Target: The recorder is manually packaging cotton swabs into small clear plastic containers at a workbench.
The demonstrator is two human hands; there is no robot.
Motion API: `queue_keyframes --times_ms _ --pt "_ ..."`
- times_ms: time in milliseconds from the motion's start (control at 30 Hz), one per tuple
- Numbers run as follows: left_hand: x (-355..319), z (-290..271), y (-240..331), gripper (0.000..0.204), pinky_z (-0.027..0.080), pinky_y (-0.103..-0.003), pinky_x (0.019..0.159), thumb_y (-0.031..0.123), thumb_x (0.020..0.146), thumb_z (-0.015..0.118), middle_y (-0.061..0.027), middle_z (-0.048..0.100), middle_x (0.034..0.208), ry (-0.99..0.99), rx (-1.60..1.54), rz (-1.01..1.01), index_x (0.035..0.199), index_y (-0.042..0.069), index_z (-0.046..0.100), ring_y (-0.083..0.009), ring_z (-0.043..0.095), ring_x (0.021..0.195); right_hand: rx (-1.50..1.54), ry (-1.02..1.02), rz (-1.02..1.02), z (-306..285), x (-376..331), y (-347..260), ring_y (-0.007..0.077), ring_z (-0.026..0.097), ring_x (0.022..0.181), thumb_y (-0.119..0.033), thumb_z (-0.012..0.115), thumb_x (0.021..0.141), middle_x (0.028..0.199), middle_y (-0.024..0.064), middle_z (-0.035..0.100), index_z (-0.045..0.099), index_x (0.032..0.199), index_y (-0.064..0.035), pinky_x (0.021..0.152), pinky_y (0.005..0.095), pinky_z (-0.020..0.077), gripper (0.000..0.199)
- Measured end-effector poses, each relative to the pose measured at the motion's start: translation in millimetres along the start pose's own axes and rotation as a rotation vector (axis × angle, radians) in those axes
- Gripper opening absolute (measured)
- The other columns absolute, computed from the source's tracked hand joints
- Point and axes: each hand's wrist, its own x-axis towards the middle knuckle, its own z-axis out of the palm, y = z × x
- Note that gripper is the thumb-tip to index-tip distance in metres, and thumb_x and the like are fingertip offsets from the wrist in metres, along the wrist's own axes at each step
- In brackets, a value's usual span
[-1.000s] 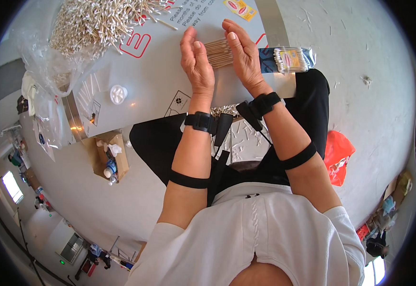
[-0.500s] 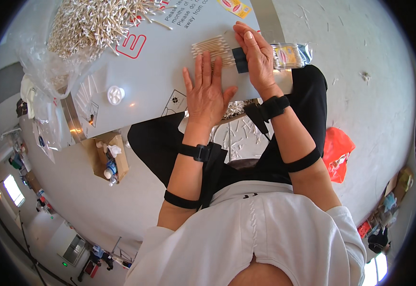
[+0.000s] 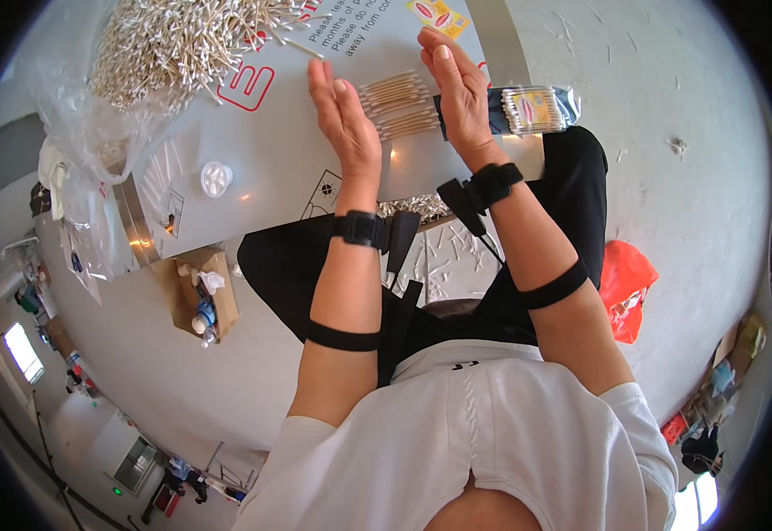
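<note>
A flat bundle of cotton swabs lies on the grey printed table top, its sticks running left to right. At its left end my left hand stands on edge, fingers stretched, palm turned toward the swabs and holding nothing. On the other side, my right hand is also on edge with straight fingers, close to the right ends of the sticks. Behind that hand, a bag of cotton swabs with a yellow label lies at the table's right edge; its dark end is partly hidden by the hand.
A large heap of loose cotton swabs on clear plastic fills the far left. A small round white container stands on the table, and a yellow card lies at the back. Below are a cardboard box and a red bag.
My left hand has lifted off the swabs, moved left and away from me, and turned from flat to on edge. My right hand has shifted slightly left, nearer the swab ends.
</note>
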Motion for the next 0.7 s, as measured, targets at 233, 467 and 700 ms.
queue_keyframes --times_ms 233,467,700 --pt "-4.6 17.2 -1.1 0.061 0.028 -0.043 0.116 0.039 0.104 0.043 -0.0222 0.04 0.148 -0.047 -0.091 -0.024 0.146 -0.005 0.033 -0.0296 0.038 0.139 -0.086 0.073 -0.111 13.1 -11.9 9.4 0.0213 0.057 0.115 -0.032 0.049 0.104 0.123 0.0142 0.064 0.059 0.125 0.0041 0.102 0.0315 0.0416 0.043" --pt "-5.9 0.1 11.6 0.058 0.025 -0.042 0.117 0.035 0.105 0.041 -0.021 0.032 0.154 -0.146 0.129 0.099 0.149 -0.002 0.032 -0.0297 0.03 0.144 0.138 0.087 0.131 -5.6 -12.5 -2.0 0.0207 0.053 0.125 -0.028 0.044 0.106 0.131 0.0151 0.057 0.055 0.13 0.0064 0.112 0.0333 0.0398 0.044" --pt "-31.3 -6.5 15.1 0.085 0.014 -0.059 0.116 0.057 0.091 0.055 -0.0191 0.027 0.158 -0.528 1.149 0.353 0.15 0.002 0.031 -0.0339 0.021 0.148 0.245 0.111 0.154 -20.0 -24.4 -15.9 0.0224 0.053 0.126 -0.026 0.042 0.106 0.131 0.0169 0.058 0.054 0.129 0.0087 0.113 0.0348 0.0397 0.043"
